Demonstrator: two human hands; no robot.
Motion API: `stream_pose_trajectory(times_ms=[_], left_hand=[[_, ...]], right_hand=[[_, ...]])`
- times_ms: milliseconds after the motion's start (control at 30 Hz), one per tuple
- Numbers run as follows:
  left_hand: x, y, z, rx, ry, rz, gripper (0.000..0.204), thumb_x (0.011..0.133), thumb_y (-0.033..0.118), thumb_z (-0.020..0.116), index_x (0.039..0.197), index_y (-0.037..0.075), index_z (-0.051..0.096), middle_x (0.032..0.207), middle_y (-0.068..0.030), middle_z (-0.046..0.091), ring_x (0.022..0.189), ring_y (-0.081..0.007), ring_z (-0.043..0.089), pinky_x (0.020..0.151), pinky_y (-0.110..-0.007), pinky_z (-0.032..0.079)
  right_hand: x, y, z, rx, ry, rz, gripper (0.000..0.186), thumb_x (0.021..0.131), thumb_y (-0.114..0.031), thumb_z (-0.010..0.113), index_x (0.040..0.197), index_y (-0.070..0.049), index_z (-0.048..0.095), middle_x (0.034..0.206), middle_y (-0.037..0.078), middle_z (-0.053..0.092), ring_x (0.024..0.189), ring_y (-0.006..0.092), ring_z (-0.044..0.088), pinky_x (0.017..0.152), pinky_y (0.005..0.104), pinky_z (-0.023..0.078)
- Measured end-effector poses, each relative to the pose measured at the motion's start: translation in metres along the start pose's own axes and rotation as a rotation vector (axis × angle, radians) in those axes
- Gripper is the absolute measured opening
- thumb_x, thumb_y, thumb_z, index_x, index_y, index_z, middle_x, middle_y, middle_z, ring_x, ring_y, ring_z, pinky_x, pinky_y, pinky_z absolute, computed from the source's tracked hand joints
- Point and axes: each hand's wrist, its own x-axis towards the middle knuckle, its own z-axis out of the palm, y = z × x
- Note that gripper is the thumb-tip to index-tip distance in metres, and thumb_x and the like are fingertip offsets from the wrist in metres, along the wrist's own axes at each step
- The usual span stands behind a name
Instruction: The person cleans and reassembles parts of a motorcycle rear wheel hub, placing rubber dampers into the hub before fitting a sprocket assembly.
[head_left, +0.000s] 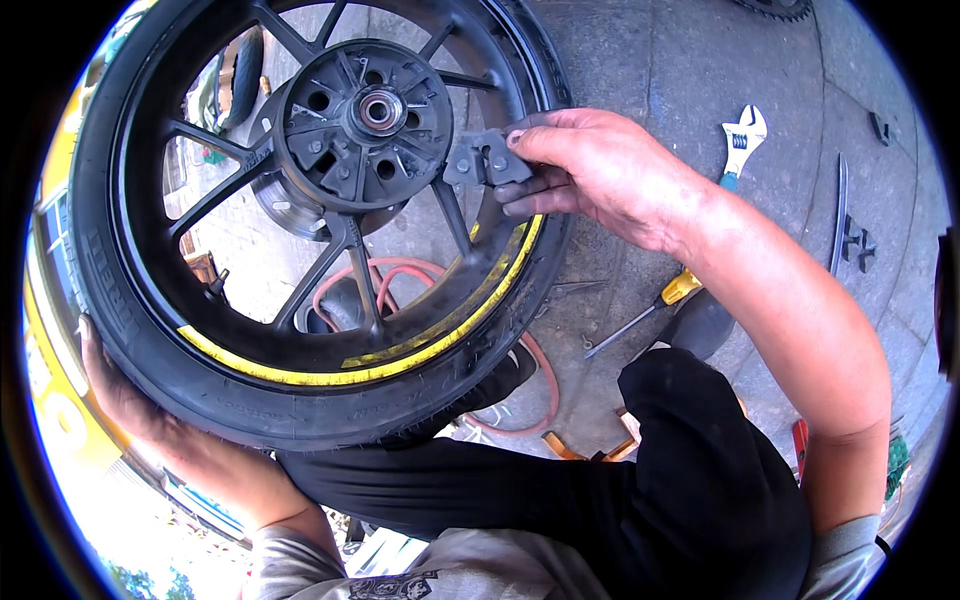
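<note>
A black motorcycle wheel (240, 409) with spokes and a yellow rim stripe is held tilted over my legs. My left hand (125, 390) grips the tyre at its lower left edge. Pinched in my right hand (560, 160) is a small black block (478, 163) with a slotted middle, just right of the hub (381, 112). The hub's face has several holes and ribbed compartments around a central bearing. Behind the lower spokes, part of a red hose (545, 380) loops on the ground.
An adjustable wrench (742, 140), a yellow-handled screwdriver (678, 290), a long dark bar (840, 210) and small black pieces (858, 243) lie right. A sprocket (772, 8) sits at the top. Orange-handled tools (568, 448) lie by my knee (670, 400). A yellow object (55, 330) stands at the left.
</note>
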Motion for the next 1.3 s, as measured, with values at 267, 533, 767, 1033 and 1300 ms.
stream_pose_trajectory(times_ms=[267, 533, 767, 1033, 1300], left_hand=[[0.001, 0.009, 0.003, 0.0, -0.016, -0.025, 0.05, 0.105, 0.037, 0.067, 0.133, -0.005, 0.071, 0.12, -0.0148, 0.078, 0.105, -0.0232, 0.076, 0.102, -0.031, 0.057], [-0.011, 0.019, 0.014, -0.001, 0.021, -0.048, 0.051, 0.104, 0.039, 0.067, 0.133, -0.004, 0.072, 0.119, -0.015, 0.079, 0.103, -0.0234, 0.077, 0.1, -0.031, 0.059], [-0.015, 0.021, 0.017, -0.001, 0.0, -0.036, 0.049, 0.106, 0.037, 0.066, 0.132, -0.004, 0.072, 0.117, -0.0147, 0.079, 0.1, -0.0229, 0.078, 0.097, -0.031, 0.06], [-0.012, 0.021, 0.013, -0.044, -0.02, -0.001, 0.046, 0.106, 0.033, 0.066, 0.132, -0.004, 0.072, 0.118, -0.0148, 0.079, 0.102, -0.0214, 0.077, 0.098, -0.03, 0.06], [-0.02, 0.025, 0.022, -0.003, 0.001, -0.027, 0.048, 0.104, 0.034, 0.069, 0.132, -0.006, 0.071, 0.118, -0.0155, 0.079, 0.101, -0.022, 0.077, 0.097, -0.03, 0.06]], right_hand=[[-0.006, 0.001, -0.004, 0.188, -0.049, 0.045, 0.033, 0.109, -0.013, 0.059, 0.132, 0.012, 0.059, 0.125, 0.018, 0.066, 0.113, 0.0291, 0.072, 0.107, 0.0428, 0.06], [-0.008, 0.0, -0.002, 0.194, -0.081, 0.07, 0.039, 0.112, -0.019, 0.057, 0.139, 0.009, 0.055, 0.129, 0.018, 0.069, 0.118, 0.0284, 0.072, 0.113, 0.0464, 0.057], [-0.009, -0.001, -0.004, 0.196, -0.083, 0.058, 0.037, 0.111, -0.021, 0.062, 0.135, 0.007, 0.058, 0.127, 0.016, 0.07, 0.116, 0.027, 0.072, 0.111, 0.045, 0.057], [-0.009, 0.0, -0.006, 0.21, -0.058, 0.036, 0.038, 0.109, -0.016, 0.063, 0.134, 0.012, 0.057, 0.129, 0.02, 0.065, 0.116, 0.0297, 0.07, 0.111, 0.0425, 0.058], [-0.009, -0.001, -0.003, 0.166, -0.07, 0.02, 0.037, 0.107, -0.017, 0.065, 0.131, 0.01, 0.058, 0.126, 0.018, 0.065, 0.117, 0.0264, 0.07, 0.112, 0.0414, 0.057]])
